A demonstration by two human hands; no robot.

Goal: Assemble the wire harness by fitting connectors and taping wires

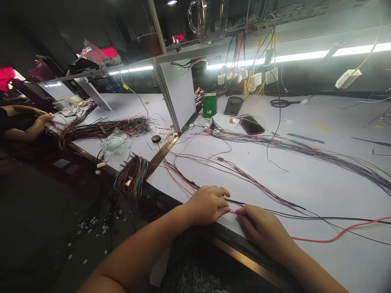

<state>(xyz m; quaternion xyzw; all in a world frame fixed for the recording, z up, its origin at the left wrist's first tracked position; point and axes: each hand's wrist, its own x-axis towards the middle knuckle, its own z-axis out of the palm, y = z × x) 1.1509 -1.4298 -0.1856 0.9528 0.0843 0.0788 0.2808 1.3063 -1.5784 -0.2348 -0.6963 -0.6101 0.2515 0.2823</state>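
Note:
At the front edge of the white table, my left hand (210, 204) and my right hand (259, 226) are close together. Both pinch a thin orange-red wire (332, 240), and a short piece of it shows between their fingertips. From the right hand the wire runs off toward the right edge of the view. Behind my fingers passes a black cable (293, 215), lying on the table. More red and black wires (180, 177) reach from the left hand up to the left. A darker red wire bundle with small white connectors (259, 185) lies just beyond.
A long multicoloured wire bundle (293, 148) crosses the table behind. Scissors (284, 103), a phone (252, 124) and a green box (209, 105) stand or lie farther back. Connectors (255, 80) dangle from the shelf. At left, a coiled wire bundle (134, 175) overhangs the edge; another person's hands (44, 116) work beyond.

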